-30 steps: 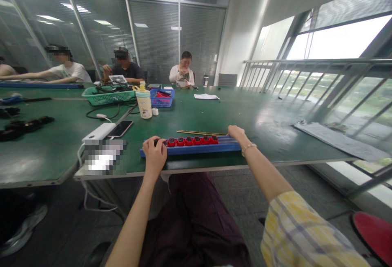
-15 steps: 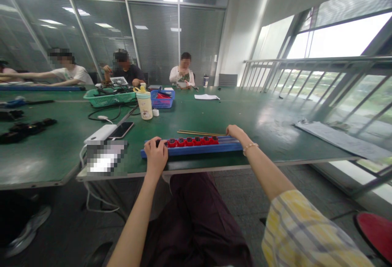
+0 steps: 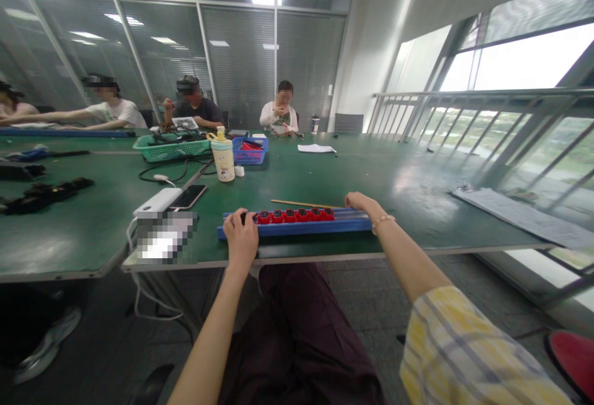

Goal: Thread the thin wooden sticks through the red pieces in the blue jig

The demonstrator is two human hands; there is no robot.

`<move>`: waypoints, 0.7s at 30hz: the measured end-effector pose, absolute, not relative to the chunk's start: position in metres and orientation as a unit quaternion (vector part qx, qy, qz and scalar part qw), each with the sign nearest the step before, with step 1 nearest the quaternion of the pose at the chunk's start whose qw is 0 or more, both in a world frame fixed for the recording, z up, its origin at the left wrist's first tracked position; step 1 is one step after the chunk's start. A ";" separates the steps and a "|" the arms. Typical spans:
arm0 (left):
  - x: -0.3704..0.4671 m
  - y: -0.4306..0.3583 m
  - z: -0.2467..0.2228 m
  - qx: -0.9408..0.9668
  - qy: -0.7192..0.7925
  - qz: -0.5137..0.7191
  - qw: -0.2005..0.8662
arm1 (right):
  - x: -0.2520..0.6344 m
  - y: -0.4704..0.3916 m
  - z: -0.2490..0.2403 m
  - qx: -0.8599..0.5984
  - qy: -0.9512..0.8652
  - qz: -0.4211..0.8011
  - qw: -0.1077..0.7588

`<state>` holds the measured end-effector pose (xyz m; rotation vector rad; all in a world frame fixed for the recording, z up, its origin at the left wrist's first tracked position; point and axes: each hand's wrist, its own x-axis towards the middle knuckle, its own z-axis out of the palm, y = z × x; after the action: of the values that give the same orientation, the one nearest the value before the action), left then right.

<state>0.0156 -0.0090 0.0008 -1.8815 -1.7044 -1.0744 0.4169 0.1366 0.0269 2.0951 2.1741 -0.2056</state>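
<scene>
A long blue channel-shaped rail [image 3: 301,229] lies near the front edge of the table. Several red block-like parts with dark tops [image 3: 290,215] stand in a row along it. My left hand [image 3: 241,241] is curled over the rail's left end, its fingers at a black piece beside the row. Behind the rail's right part, my right hand [image 3: 363,202] bends down with its fingers drawn together; the fingertips are hidden. A thin gold-coloured rod [image 3: 301,204] lies behind the rail, its right end by those fingers. Whether they pinch it I cannot make out.
Left of the rail are a white power bank [image 3: 158,202], a phone [image 3: 192,196] and cables. Farther back stand a cream bottle [image 3: 224,163], a green basket [image 3: 171,152] and a blue basket [image 3: 251,155]. Papers on a clipboard [image 3: 515,213] lie right. Several people sit across.
Two thin rods showed behind the rail; now only one can be made out. The view has shifted slightly, and both hands keep nearly the same places at the rail.
</scene>
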 end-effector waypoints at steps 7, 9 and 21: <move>0.013 -0.010 -0.001 -0.678 -0.577 -0.422 0.171 | 0.418 0.136 0.030 0.686 0.718 -0.089 0.072; 0.013 -0.011 -0.001 -0.679 -0.575 -0.423 0.170 | 0.418 0.135 0.032 0.684 0.719 -0.094 0.073; 0.012 -0.014 0.000 -0.677 -0.583 -0.420 0.157 | 0.417 0.139 0.031 0.679 0.719 -0.113 0.094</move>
<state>0.0118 -0.0135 0.0003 -1.9394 -1.6703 -1.2011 0.4172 0.1392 0.0314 2.0144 2.1336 -0.3355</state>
